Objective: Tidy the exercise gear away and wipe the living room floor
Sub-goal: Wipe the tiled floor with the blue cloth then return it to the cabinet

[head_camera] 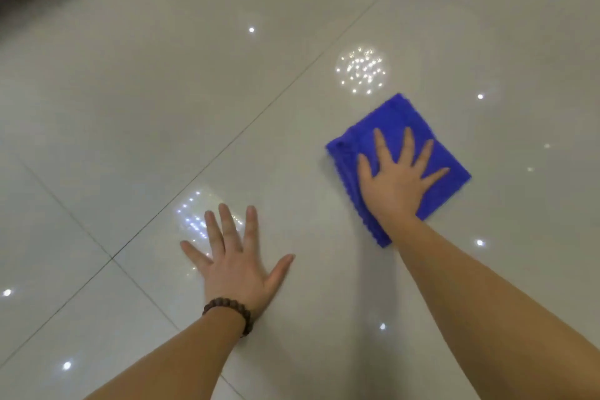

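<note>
Our forearms reach forward and down to the floor [136, 81]. We press our right hand [397, 180], fingers straight and spread, flat on the folded blue cloth [397, 122] lying on a glossy pale tile. Our left hand [235, 265], beaded bracelet [229, 310] at the wrist, rests splayed on bare tile well apart from the cloth.

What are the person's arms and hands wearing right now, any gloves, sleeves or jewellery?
No gloves and no sleeves in view: both forearms are bare. The left hand has a bracelet of dark brown round beads at the wrist. The right hand and its wrist wear nothing visible.
</note>
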Tool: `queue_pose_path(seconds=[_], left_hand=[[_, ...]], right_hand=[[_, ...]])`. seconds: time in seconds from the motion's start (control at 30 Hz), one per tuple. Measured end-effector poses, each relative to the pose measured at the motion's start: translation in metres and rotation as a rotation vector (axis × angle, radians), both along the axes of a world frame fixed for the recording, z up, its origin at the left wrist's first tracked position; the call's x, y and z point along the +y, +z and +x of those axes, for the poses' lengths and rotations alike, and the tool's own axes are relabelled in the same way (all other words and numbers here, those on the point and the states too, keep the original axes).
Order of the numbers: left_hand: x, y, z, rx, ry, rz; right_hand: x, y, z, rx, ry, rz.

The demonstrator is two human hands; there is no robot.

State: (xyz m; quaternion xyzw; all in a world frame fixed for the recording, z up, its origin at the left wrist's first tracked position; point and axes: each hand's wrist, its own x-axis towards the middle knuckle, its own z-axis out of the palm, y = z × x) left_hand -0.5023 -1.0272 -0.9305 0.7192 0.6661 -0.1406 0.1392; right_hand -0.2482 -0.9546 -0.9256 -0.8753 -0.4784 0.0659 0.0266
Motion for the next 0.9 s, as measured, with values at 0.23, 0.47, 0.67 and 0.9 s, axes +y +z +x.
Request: queue_pose_path(seconds=[0.23,0.47,0.67,0.9], left_hand=[[0.002,-0.001,0.001,-0.038,-0.011,0.029],[0.004,0.001,0.001,-0.059,0.018,0.036],[0.004,0.007,0.0,-0.114,0.031,0.013],[0.003,0.004,-0.011,-0.156,-0.022,0.006]], right_hand=[[0.075,-0.007,0.021,-0.034,0.533,0.015],[0.118,0.002,-0.093,0.079,0.304,-0.056],[0.104,0.005,-0.174,0.003,0.989,-0.125],[0.036,0.021,0.002,0.148,-0.021,-0.244]])
